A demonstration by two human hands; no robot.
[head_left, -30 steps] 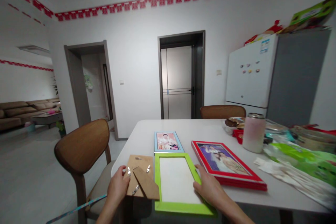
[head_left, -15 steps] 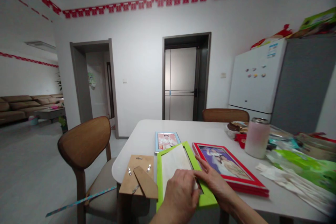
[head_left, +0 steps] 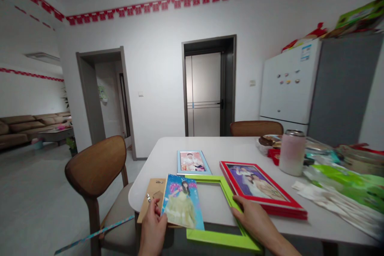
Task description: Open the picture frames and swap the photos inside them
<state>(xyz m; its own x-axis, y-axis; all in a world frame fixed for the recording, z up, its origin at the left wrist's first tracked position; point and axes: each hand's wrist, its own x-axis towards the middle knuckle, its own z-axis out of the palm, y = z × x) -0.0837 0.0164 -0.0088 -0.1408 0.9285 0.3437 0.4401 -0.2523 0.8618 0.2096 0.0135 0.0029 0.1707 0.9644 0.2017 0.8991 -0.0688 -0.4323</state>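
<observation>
My left hand (head_left: 154, 224) pinches the left edge of a photo print (head_left: 183, 204) with a blue background and a figure in a pale dress. The print covers part of the brown backing board (head_left: 147, 204) and overlaps the left side of the lime-green picture frame (head_left: 223, 237). My right hand (head_left: 253, 218) grips the right bar of that frame, which is an open rectangle with the table showing through it. Beyond it lies a light-blue framed photo (head_left: 193, 162). Close to my right hand are stacked red picture frames (head_left: 264, 186), with a group photo in the top one.
The white table (head_left: 168, 144) also bears a pink tumbler (head_left: 292, 154), white gloves (head_left: 327, 204) and a green plastic package (head_left: 345, 184) at the right. A wooden chair (head_left: 97, 168) stands at the left, with a patterned strip (head_left: 93, 235) across it. Another chair (head_left: 256, 128) is behind the table.
The photo print has come out of the green frame and moved left, now picture side up over the backing board. My left hand moved left with it; the frame tilted lower, still in my right hand.
</observation>
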